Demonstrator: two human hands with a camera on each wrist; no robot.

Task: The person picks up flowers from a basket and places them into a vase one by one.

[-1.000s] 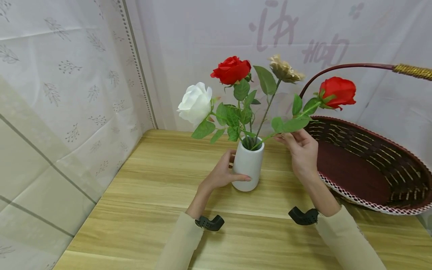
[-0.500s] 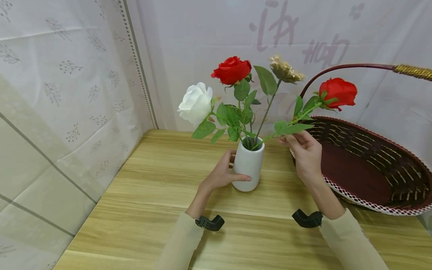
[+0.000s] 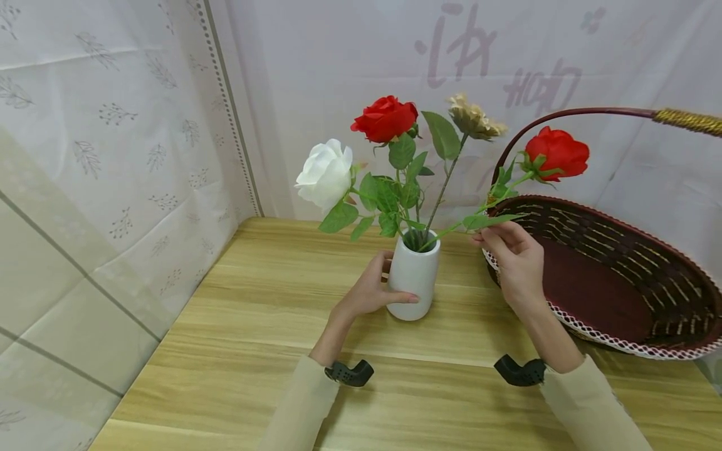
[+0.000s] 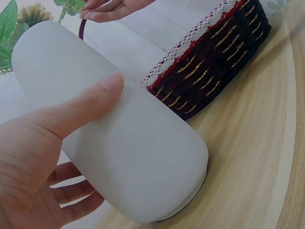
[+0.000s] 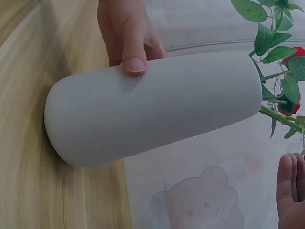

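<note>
A white vase (image 3: 416, 275) stands upright on the wooden table. My left hand (image 3: 369, 291) grips its left side, the thumb lying across the front in the left wrist view. Out of the vase rise a white rose (image 3: 325, 173), a red rose (image 3: 386, 119) and a tan flower (image 3: 476, 118). Another red rose (image 3: 558, 154) leans far out to the right, its stem low over the vase's rim. My right hand (image 3: 520, 266) pinches this rose by its leafy stem, fingertips just under a long green leaf (image 3: 492, 220); that leaf partly hides the pinch.
A dark woven basket (image 3: 606, 294) with white lace trim and a tall arched handle (image 3: 586, 111) stands to the right, right behind my right hand. Patterned white cloths (image 3: 316, 56) hang behind and left of the table (image 3: 242, 326).
My right hand has slid a little to the right and down along the leaning rose. The rose's head has shifted slightly left and its leaves have turned. My left hand stays on the vase.
</note>
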